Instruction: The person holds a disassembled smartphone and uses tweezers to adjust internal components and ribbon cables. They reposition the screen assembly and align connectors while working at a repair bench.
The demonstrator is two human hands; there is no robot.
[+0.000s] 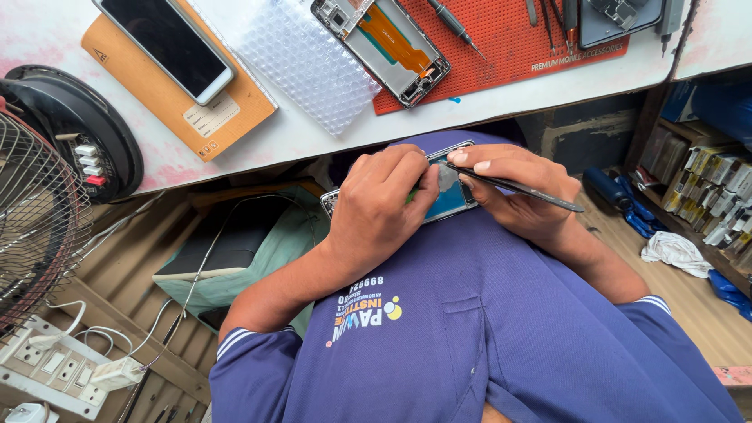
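Note:
An opened phone frame (453,194) with a blue inner surface rests against my purple shirt, below the table edge. My left hand (381,205) grips it from the left, fingers curled over its middle. My right hand (523,190) holds the frame's right side and pinches black tweezers (517,186), whose tips point left onto the frame's inside. Most of the frame is hidden under both hands.
On the white table (298,137) lie a phone (168,43) on a brown box (176,98), bubble wrap (305,59), a second phone frame (392,48) and tools on a red mat (509,39). A fan (35,211) and power strip (55,364) stand left; shelves (705,180) at right.

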